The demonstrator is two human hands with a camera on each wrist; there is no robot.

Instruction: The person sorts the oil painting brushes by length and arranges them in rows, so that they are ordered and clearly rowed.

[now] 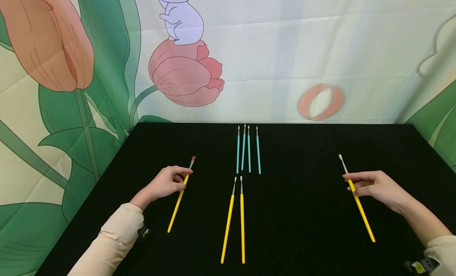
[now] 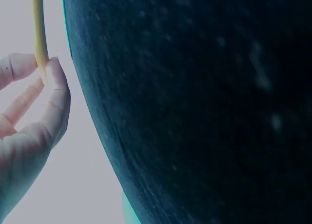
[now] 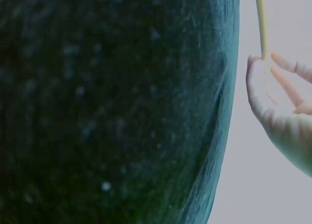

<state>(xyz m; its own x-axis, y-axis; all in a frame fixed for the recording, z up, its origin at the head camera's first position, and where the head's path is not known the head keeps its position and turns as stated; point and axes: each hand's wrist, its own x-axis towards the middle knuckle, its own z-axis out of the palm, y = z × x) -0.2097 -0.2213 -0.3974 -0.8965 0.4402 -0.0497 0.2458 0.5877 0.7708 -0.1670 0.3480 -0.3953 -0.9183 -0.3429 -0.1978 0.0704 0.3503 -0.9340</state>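
Observation:
In the head view my left hand (image 1: 165, 184) pinches a yellow-handled paintbrush (image 1: 176, 208) near its metal collar; its bristles are reddish and point away from me. On the far right, my right hand (image 1: 381, 187) holds another yellow paintbrush (image 1: 364, 216), white-tipped, between thumb and fingers. Both handles slant toward the near edge. Between the hands lie two more yellow paintbrushes, a left one (image 1: 228, 228) and a right one (image 1: 242, 228), their tips close together. The left wrist view shows the thumb and fingers on a yellow handle (image 2: 39, 24); the right wrist view shows much the same with its handle (image 3: 262, 29).
Several teal paintbrushes (image 1: 238, 153) lie side by side toward the back of the black table (image 1: 303, 212). Behind the table hangs a printed cloth (image 1: 256, 70) with tulips and a rabbit. A dark wrist device (image 1: 144, 231) sits at the left sleeve.

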